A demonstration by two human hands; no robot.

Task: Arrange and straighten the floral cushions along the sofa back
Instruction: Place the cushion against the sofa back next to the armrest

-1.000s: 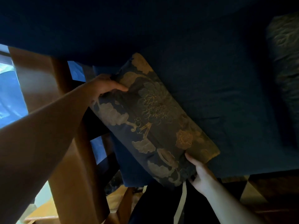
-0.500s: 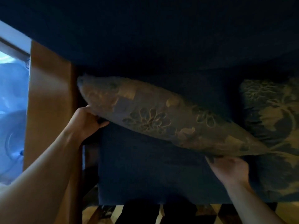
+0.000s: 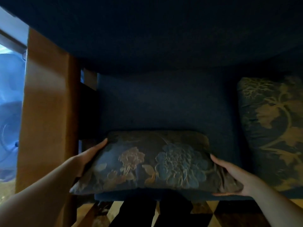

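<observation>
I have the floral cushion (image 3: 157,163) held level between my two hands, its long edge running nine to three o'clock, at the front of the dark blue sofa seat (image 3: 164,104). I keep it broadside like this so that I can judge it square against the sofa back (image 3: 155,38) at twelve o'clock before I push it home; it is well short of the back as it stands. Whether its underside rests on the seat or hangs just clear I cannot tell in this dim light.

My left hand (image 3: 89,158) lies flat along the cushion's nine o'clock end, fingers stretched out toward the far corner, pressing rather than pinching. My right hand (image 3: 232,174) cups the three o'clock end, fingers spread over the fabric and the thumb tucked under the near corner, where the cover bunches a little. So each grip is wide and closed on the cushion by pressure from both ends.

A second floral cushion (image 3: 272,128) lies at two o'clock, apart from mine. The wooden armrest (image 3: 47,104) stands at nine o'clock.
</observation>
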